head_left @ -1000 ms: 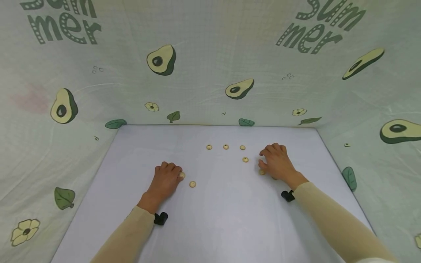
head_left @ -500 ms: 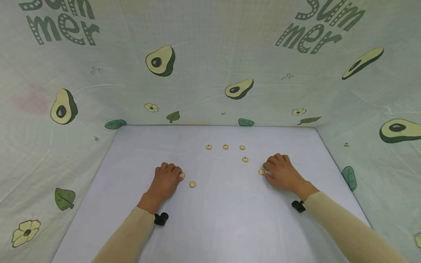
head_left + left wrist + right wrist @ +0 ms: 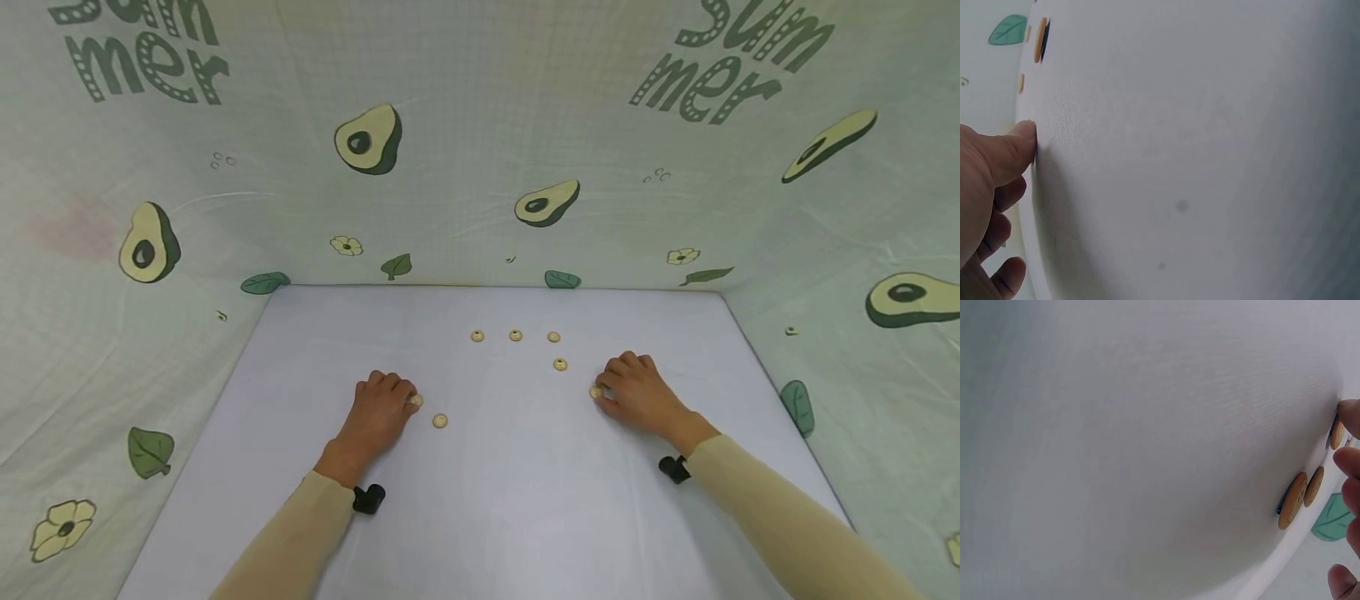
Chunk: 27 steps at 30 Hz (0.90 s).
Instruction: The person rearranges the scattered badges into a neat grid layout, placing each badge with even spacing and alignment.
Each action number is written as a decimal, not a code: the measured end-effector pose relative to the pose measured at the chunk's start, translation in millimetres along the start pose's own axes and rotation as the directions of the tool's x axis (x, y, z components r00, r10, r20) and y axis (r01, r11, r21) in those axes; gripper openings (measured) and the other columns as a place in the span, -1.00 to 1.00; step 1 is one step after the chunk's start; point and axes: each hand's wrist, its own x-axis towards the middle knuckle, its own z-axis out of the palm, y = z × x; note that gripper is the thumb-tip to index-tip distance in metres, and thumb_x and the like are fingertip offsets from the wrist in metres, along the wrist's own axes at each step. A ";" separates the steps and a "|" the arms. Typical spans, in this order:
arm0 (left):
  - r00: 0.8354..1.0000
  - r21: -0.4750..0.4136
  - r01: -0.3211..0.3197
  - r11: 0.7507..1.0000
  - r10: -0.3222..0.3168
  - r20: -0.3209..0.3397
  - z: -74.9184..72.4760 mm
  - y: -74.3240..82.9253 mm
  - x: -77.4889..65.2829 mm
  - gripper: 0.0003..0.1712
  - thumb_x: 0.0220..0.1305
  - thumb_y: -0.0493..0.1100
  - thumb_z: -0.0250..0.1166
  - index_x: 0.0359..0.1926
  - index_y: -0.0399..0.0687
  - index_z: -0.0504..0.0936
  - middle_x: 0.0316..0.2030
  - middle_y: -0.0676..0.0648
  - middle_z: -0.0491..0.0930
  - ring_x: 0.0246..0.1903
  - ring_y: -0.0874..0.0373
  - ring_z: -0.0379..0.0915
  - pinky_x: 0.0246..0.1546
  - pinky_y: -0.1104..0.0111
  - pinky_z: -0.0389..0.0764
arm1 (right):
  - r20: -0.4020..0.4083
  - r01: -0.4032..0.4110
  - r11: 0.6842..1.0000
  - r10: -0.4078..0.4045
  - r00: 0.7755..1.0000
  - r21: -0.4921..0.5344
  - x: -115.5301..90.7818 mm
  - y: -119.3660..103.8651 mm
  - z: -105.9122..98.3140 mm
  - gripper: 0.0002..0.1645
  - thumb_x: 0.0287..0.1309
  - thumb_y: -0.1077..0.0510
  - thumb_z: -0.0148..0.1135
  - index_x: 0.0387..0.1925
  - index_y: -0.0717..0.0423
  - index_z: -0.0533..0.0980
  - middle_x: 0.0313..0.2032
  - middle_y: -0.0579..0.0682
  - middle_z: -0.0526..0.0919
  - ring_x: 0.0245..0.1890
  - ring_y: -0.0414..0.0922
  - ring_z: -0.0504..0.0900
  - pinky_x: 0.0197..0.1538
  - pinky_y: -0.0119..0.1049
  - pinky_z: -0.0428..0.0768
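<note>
My left hand point(image 3: 378, 411) rests on the white table, thumb and fingertips pinching the edge of a small round wooden disc point(image 3: 416, 401). Another disc point(image 3: 440, 421) lies just right of it. In the left wrist view the thumb point(image 3: 1015, 147) touches the table and the pinched disc is hidden. To the right, my right hand point(image 3: 640, 393) has its thumb and index finger at a pale disc point(image 3: 596, 392), holding it at its edge. The right wrist view shows two more discs, one nearer point(image 3: 1293, 500) and one behind point(image 3: 1314, 486), under the curled fingers; the head view hides them.
Three discs form a row at the back: left point(image 3: 477, 336), middle point(image 3: 515, 335) and right point(image 3: 553, 337). A further disc point(image 3: 560, 364) lies in front of the right one. Patterned cloth point(image 3: 457, 125) surrounds the white table point(image 3: 510, 517) at the back and sides.
My right hand has come down toward the table's front, then shifted slightly left, closing thumb and finger on the disc there. My left hand has stayed in place.
</note>
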 end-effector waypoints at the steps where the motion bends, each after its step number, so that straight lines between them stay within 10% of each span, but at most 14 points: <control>1: 1.000 -0.001 0.001 1.000 -0.001 0.001 0.2 -0.1 0.0 -0.76 0.40 -0.09 0.45 -0.03 -0.09 0.68 -0.10 -0.09 0.64 0.03 -0.10 0.44 0.07 -0.04 0.49 | -0.003 0.002 1.000 -0.002 1.000 -0.002 0.4 -0.3 -0.2 -0.76 0.21 0.04 0.54 -0.19 0.10 0.73 -0.19 -0.01 0.63 -0.06 0.03 0.48 0.07 0.09 0.40; 27: 1.000 -0.017 0.004 1.000 -0.004 -0.010 2.3 -1.4 1.1 -0.78 0.38 -0.09 0.47 -0.05 -0.06 0.68 -0.14 -0.06 0.64 0.00 -0.07 0.43 0.04 -0.01 0.48 | -0.052 0.004 1.000 -0.005 0.999 -0.019 48.3 -13.3 -1.3 -0.71 0.19 0.02 0.45 -0.16 0.13 0.71 -0.16 0.04 0.66 -0.07 0.04 0.46 0.11 0.05 0.38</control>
